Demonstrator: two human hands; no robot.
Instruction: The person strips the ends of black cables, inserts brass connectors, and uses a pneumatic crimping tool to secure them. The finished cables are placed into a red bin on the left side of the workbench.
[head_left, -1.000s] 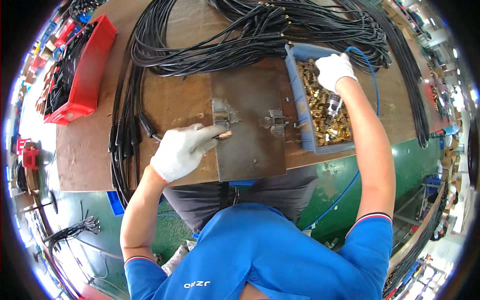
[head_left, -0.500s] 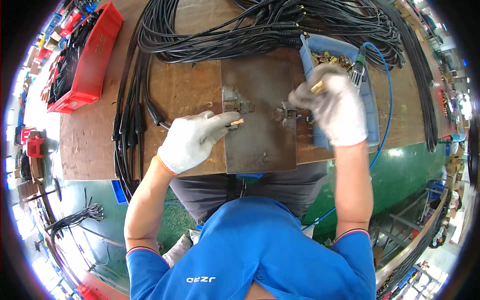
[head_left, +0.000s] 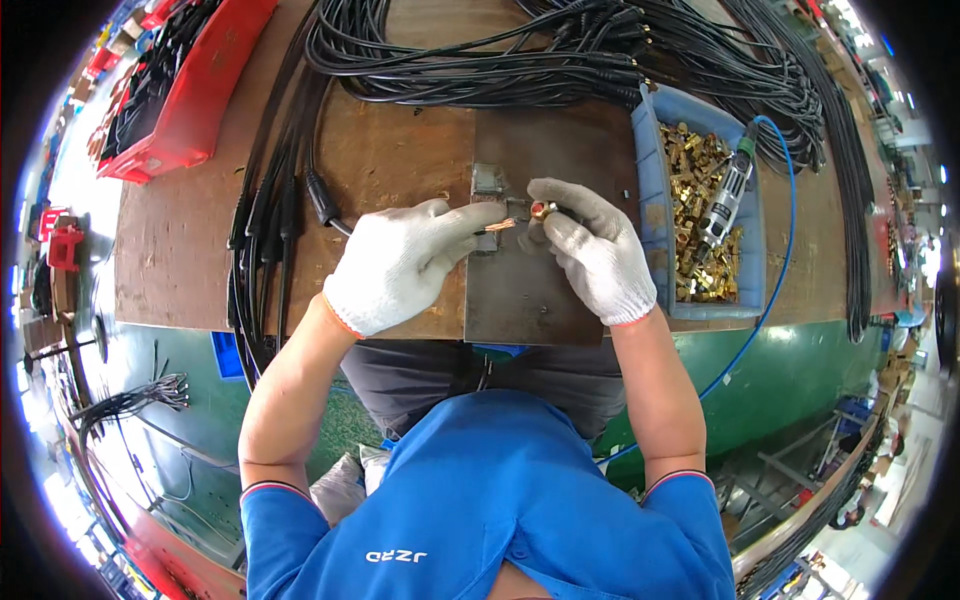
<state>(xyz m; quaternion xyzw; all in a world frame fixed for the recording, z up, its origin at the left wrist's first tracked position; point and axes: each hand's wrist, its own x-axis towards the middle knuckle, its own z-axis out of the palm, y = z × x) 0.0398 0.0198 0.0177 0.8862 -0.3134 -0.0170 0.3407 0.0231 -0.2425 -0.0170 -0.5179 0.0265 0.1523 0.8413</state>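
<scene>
My left hand (head_left: pixel 405 255), in a white glove, is closed on the end of a black cable. Bare copper strands (head_left: pixel 500 226) stick out past its fingertips, pointing right. Facing them, my gloved right hand (head_left: pixel 597 245) pinches a small brass fitting (head_left: pixel 542 211) between thumb and forefinger. A short gap parts the strands from the fitting. Both hands are over a dark metal plate (head_left: pixel 535 300) on the table. Behind the fingertips a small metal clamp (head_left: pixel 488 180) sits on the plate, partly hidden by my hands.
To the right, a blue bin (head_left: pixel 655 190) holds many brass fittings (head_left: pixel 690 165) and a power tool (head_left: pixel 728 200) with a blue hose (head_left: pixel 792 210). Bundled black cables (head_left: pixel 450 75) lie across the back, more hang at left (head_left: pixel 270 235). A red bin (head_left: pixel 190 120) stands far left.
My right hand has come from above the blue bin leftward to the cable end, bringing the brass fitting. My left hand keeps its hold on the cable. The whole view has shifted slightly.
</scene>
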